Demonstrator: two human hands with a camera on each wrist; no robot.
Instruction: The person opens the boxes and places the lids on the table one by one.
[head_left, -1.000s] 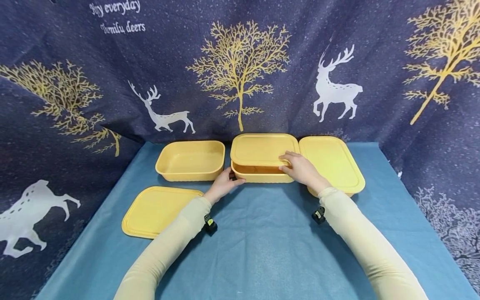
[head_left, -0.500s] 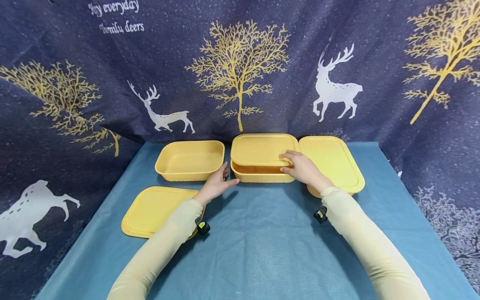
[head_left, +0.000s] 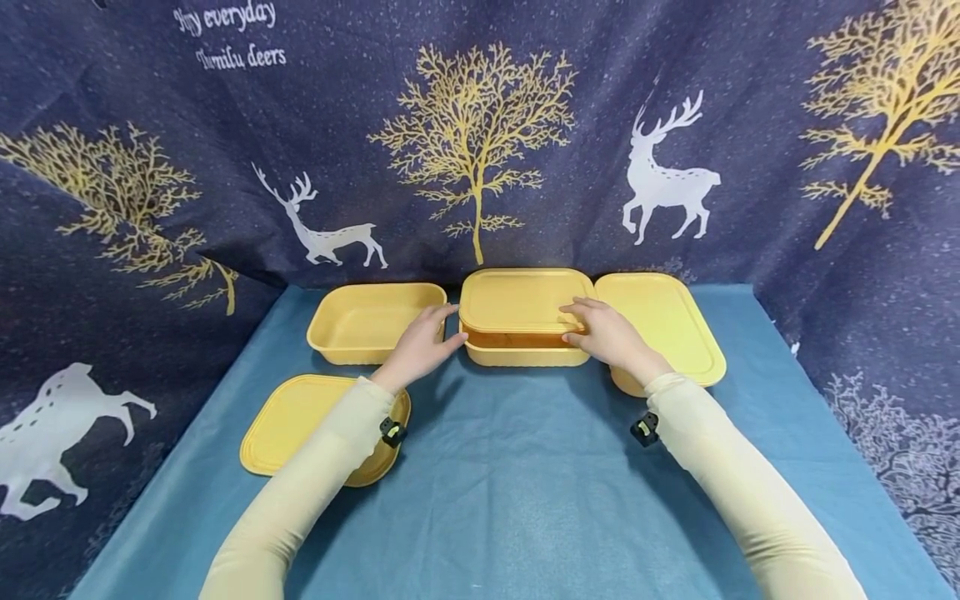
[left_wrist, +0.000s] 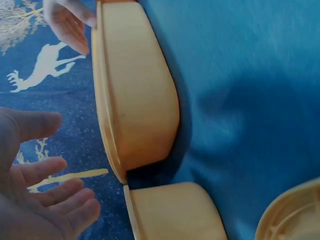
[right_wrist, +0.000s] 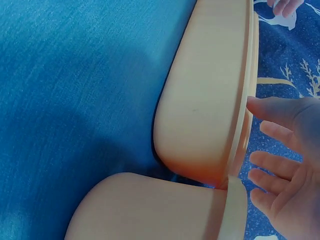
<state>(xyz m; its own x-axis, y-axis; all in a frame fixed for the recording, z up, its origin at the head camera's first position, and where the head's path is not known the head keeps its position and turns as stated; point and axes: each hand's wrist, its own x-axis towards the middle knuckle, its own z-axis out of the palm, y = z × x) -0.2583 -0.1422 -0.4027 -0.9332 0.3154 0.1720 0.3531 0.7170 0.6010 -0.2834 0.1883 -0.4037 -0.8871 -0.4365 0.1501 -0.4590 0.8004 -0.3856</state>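
The middle yellow food box point(head_left: 528, 357) has a lid point(head_left: 525, 300) lying over it, set back so that a gap shows along the front. My right hand point(head_left: 609, 337) is at that lid's right front corner, fingers over the top; in the right wrist view its thumb is at the rim and its fingers are spread. My left hand point(head_left: 420, 343) hovers between the middle box and the left box point(head_left: 360, 321), fingers and thumb extended, holding nothing. The left box stands uncovered, its inside partly hidden by that hand.
A loose yellow lid point(head_left: 292, 417) lies at the front left, partly under my left forearm. On the right stands another yellow box with its lid point(head_left: 663, 325) on top. A patterned dark cloth point(head_left: 510, 225) hangs behind the blue-covered table point(head_left: 517, 483).
My left hand has come away from the middle box's left front corner and moved left and slightly back, its fingers spreading. My right hand and the boxes have stayed almost in place.
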